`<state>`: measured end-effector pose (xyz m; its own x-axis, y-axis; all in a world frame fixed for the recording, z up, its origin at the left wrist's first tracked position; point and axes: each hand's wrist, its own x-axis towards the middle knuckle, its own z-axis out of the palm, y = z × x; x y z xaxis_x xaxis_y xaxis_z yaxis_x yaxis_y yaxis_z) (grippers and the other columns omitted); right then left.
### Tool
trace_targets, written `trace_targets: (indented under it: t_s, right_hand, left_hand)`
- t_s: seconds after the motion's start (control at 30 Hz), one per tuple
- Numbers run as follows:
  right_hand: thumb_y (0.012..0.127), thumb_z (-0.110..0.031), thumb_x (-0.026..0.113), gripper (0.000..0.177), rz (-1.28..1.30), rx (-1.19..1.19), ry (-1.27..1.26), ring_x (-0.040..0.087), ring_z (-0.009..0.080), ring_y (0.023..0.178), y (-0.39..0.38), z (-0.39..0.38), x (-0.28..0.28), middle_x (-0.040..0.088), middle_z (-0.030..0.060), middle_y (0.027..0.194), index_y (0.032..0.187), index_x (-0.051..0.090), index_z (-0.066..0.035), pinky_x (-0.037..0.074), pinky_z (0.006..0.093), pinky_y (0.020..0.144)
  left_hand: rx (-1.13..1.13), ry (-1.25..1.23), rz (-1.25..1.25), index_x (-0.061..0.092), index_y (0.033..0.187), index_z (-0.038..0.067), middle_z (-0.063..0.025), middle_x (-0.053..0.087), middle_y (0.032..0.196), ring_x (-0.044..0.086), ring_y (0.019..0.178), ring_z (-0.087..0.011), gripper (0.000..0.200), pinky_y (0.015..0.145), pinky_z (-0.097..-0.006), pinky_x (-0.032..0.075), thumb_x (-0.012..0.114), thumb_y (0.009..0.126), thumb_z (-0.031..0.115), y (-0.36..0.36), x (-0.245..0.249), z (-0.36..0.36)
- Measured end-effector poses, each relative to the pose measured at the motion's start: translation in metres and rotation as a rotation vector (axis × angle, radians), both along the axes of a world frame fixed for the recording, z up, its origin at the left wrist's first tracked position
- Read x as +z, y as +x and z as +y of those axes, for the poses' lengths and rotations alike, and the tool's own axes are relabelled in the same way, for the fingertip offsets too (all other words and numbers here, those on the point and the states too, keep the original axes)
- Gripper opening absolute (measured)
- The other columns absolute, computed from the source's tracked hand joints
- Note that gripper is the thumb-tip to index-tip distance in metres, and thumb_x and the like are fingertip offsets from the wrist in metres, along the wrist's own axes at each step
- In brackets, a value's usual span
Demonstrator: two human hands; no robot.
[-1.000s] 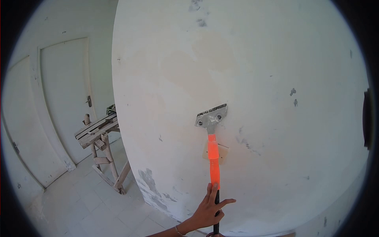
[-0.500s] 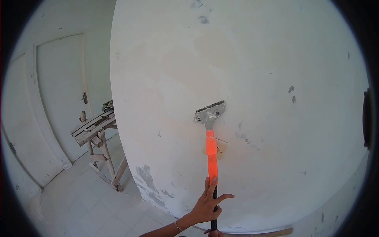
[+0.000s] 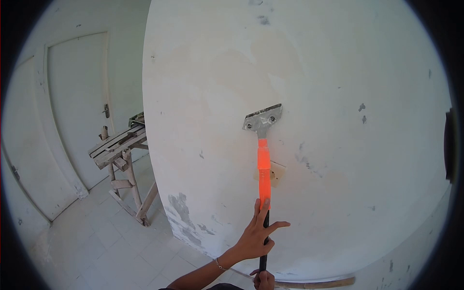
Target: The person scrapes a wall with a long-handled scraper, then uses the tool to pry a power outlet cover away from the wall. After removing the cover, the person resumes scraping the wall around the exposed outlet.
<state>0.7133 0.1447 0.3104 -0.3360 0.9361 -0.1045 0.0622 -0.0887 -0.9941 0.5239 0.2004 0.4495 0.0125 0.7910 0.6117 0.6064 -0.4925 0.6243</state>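
A long-handled scraper has its metal blade [image 3: 262,119] pressed flat against the white plastered wall [image 3: 328,72]. Below the blade the handle [image 3: 263,169] is bright orange, then black lower down. My left hand [image 3: 255,238] holds the handle just under the orange part, with the index finger laid along it and the thumb sticking out to the right. My right hand [image 3: 264,279] grips the black shaft lower down, at the bottom edge of the view, and only part of it shows. A small beige wall plate [image 3: 277,174] sits behind the handle.
A paint-stained wooden trestle [image 3: 121,154] stands on the pale tiled floor [image 3: 111,246] to the left of the wall's corner. Two white doors [image 3: 77,106] are behind it. Grey patches of bare plaster [image 3: 181,212] mark the wall's lower part. A wooden strip [image 3: 319,282] lies along its base.
The scraper blade has slid upward on the wall, and both hands have risen with the handle. My right hand shows more at the bottom edge.
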Motion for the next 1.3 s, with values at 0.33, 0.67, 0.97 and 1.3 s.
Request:
trace_targets:
  t_s: [0.33, 0.67, 0.97, 1.3]
  right_hand:
    - [0.105, -0.043, 0.042, 0.051, -0.001, 0.031, 0.094, 0.034, 0.0069, 0.043, -0.005, 0.009, 0.006, 0.041, -0.003, 0.052, 0.085, 0.066, -0.003, 0.026, 0.0263, 0.042]
    - [0.105, -0.04, 0.042, 0.048, -0.067, -0.011, 0.143, 0.035, 0.007, 0.042, 0.006, 0.01, -0.022, 0.04, -0.0035, 0.051, 0.086, 0.066, -0.003, 0.028, 0.0263, 0.04]
    - [0.105, -0.04, 0.042, 0.05, 0.011, -0.011, 0.141, 0.034, 0.0072, 0.041, -0.014, 0.01, -0.002, 0.041, -0.003, 0.051, 0.08, 0.063, -0.003, 0.025, 0.0265, 0.04]
    - [0.104, -0.042, 0.041, 0.05, -0.029, -0.013, 0.084, 0.033, 0.0068, 0.04, -0.019, 0.01, 0.016, 0.041, -0.0034, 0.051, 0.084, 0.066, -0.003, 0.025, 0.0257, 0.038]
  left_hand:
    - [0.029, 0.132, 0.053, 0.06, 0.127, 0.029, -0.0198, -0.003, 0.163, -0.004, 0.147, -0.0541, 0.067, 0.101, -0.054, 0.047, 0.058, 0.069, -0.003, -0.008, 0.001, 0.006]
    - [-0.006, 0.111, 0.034, 0.061, 0.126, 0.029, -0.0193, -0.004, 0.164, -0.005, 0.147, -0.0535, 0.065, 0.098, -0.0524, 0.049, 0.059, 0.069, -0.003, 0.002, -0.013, 0.002]
    - [-0.009, 0.033, 0.068, 0.062, 0.125, 0.033, -0.0198, -0.012, 0.162, -0.01, 0.145, -0.0554, 0.063, 0.097, -0.0503, 0.051, 0.061, 0.072, 0.0, -0.013, 0.003, 0.006]
    - [0.002, 0.144, -0.011, 0.06, 0.125, 0.029, -0.0175, -0.005, 0.165, -0.006, 0.148, -0.0507, 0.067, 0.092, -0.0475, 0.052, 0.059, 0.067, -0.005, -0.018, 0.015, 0.006]
